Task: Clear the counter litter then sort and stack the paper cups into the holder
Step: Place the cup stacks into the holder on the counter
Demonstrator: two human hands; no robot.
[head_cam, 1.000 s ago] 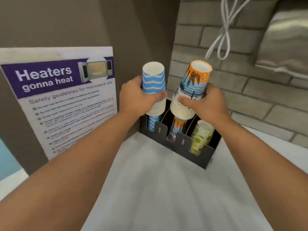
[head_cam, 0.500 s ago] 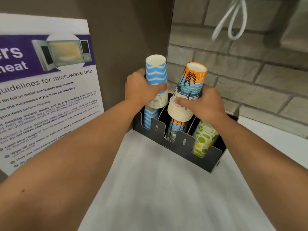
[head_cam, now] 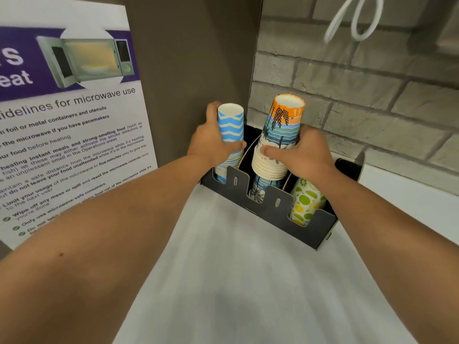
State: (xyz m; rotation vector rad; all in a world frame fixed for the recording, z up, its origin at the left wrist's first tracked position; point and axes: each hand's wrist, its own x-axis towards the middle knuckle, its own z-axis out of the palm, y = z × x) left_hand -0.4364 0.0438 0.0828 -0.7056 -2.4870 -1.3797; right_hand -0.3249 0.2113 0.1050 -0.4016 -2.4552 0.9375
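A black three-slot cup holder (head_cam: 269,207) stands on the white counter against the wall corner. My left hand (head_cam: 211,142) grips an upside-down stack of blue wave-pattern cups (head_cam: 230,125) that sits low in the left slot. My right hand (head_cam: 301,155) grips an upside-down stack of orange palm-print cups (head_cam: 283,122) over the middle slot, above more palm-print cups (head_cam: 258,191) inside it. A stack of green lime-print cups (head_cam: 305,202) fills the right slot.
A microwave safety poster (head_cam: 74,120) leans on the brown panel at the left. A grey brick wall (head_cam: 360,95) rises behind the holder, with a white looped cable (head_cam: 357,18) hanging above. The white counter (head_cam: 248,281) stretches toward me.
Both stacks have sunk lower into their slots, the blue one now well down in the left slot. The camera has moved closer and lower.
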